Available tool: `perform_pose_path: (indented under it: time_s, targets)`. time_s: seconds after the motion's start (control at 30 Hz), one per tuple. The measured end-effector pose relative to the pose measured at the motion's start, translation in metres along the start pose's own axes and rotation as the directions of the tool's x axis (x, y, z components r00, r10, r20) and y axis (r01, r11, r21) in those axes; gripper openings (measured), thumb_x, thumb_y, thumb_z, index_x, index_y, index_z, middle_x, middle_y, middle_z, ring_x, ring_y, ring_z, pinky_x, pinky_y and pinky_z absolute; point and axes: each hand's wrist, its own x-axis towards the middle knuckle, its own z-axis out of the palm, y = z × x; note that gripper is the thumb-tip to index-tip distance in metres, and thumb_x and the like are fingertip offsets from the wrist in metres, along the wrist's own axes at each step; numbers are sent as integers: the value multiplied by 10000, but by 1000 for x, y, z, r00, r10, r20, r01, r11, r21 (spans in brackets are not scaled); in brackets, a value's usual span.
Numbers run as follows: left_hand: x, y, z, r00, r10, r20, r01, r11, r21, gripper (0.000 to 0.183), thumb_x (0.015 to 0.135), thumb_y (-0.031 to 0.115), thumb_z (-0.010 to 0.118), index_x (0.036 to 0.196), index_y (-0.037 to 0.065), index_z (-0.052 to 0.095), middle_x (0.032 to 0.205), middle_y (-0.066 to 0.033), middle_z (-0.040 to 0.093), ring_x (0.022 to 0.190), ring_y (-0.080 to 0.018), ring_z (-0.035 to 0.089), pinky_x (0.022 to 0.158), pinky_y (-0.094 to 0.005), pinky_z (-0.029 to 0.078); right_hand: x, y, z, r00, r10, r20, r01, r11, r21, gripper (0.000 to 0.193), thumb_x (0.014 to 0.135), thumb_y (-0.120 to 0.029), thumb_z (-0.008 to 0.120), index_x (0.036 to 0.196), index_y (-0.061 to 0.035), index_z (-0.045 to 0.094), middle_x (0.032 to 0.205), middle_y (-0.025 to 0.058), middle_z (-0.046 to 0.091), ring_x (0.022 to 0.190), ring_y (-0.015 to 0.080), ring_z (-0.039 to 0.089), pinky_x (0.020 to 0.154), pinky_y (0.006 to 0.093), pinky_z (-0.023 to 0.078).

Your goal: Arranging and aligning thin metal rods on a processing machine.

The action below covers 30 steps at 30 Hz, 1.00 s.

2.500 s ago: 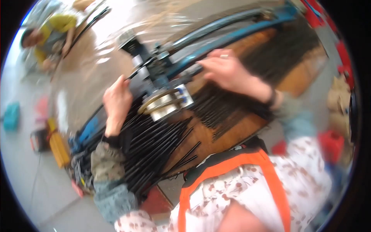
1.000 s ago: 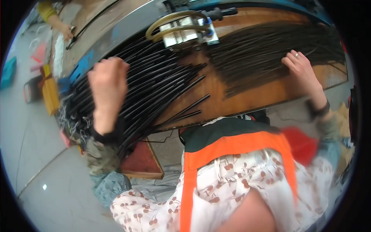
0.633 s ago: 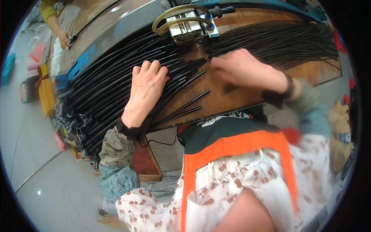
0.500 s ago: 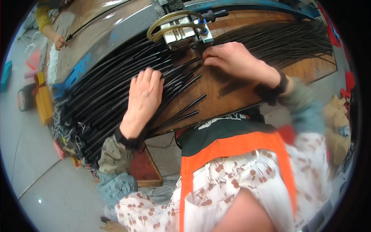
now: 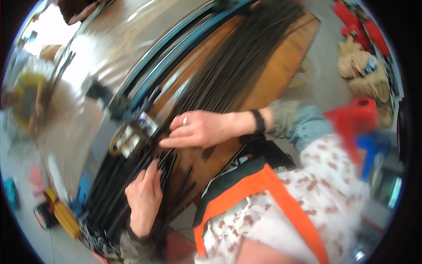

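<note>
Long black tubes [image 5: 107, 189] lie bunched on the wooden bench at the lower left. My left hand [image 5: 146, 193] is over their near side, fingers closed around a black tube by the small machine head. This machine head [image 5: 132, 140], with pale metal blocks and a yellowish hose loop, sits just beyond my fingertips. My right hand [image 5: 195, 130], with a ring and a black wristband, is to the right of it. Its index finger points toward the tube ends while the other fingers curl in; blur hides what they hold. Thin dark rods [image 5: 233, 61] stretch away behind that hand.
A blue rail [image 5: 176, 53] runs along the bench's far side. Beyond it is a plastic-covered table [image 5: 96, 57], with a person in yellow [image 5: 30, 101] at the far left. Red plastic stools [image 5: 356, 116] and brown sacks [image 5: 356, 61] stand at the right.
The whole view has swung round, so the bench now slants up to the right. My hands remain by the machine head, and my right index finger now extends more.
</note>
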Motion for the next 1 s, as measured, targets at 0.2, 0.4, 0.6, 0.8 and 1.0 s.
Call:
perform_pose_path:
  time_s: [0.2, 0.4, 0.6, 0.8, 1.0]
  targets:
    - [64, -6, -68, 936, 231, -264, -173, 959, 226, 225, 857, -64, 579, 1065, 11, 617, 865, -175, 566, 747, -390, 569, 641, -469, 459, -66, 101, -79, 824, 499, -269, -561, 786, -260, 454, 854, -344, 754, 1222, -101, 646, 887, 72, 674, 806, 228, 687, 704, 337, 566]
    - [161, -5, -56, 890, 434, -139, -382, 877, 291, 370, 869, -54, 563, 1234, 9, 552, 900, -185, 532, 780, -368, 564, 658, -452, 469, -49, 140, -117, 933, 214, -289, -251, 963, -96, 372, 876, -334, 734, 1197, -159, 663, 707, 88, 640, 614, 259, 650, 584, 353, 533]
    - [184, 20, -64, 917, 392, -72, -347, 875, 337, 443, 849, -56, 561, 1273, 67, 603, 809, -126, 517, 780, -302, 582, 662, -422, 486, -36, 135, -122, 909, 291, -297, -360, 908, -212, 303, 856, -346, 724, 1084, -149, 696, 772, 80, 674, 717, 240, 691, 622, 339, 549]
    - [169, -4, -80, 906, 369, -206, -236, 847, 476, 437, 852, -20, 611, 1271, 103, 632, 761, -105, 485, 711, -284, 537, 607, -413, 448, -77, 174, -117, 780, 459, -425, -622, 641, -449, 165, 869, -271, 701, 969, -140, 699, 667, 57, 634, 608, 230, 662, 574, 347, 537]
    - [160, 3, -75, 923, 332, -196, -274, 922, 272, 465, 848, -7, 633, 1297, 115, 622, 755, -104, 493, 709, -284, 535, 623, -418, 450, -57, 162, -197, 815, -29, -579, -418, 661, -623, 120, 822, -185, 733, 738, -130, 667, 550, 24, 534, 490, 198, 577, 469, 319, 474]
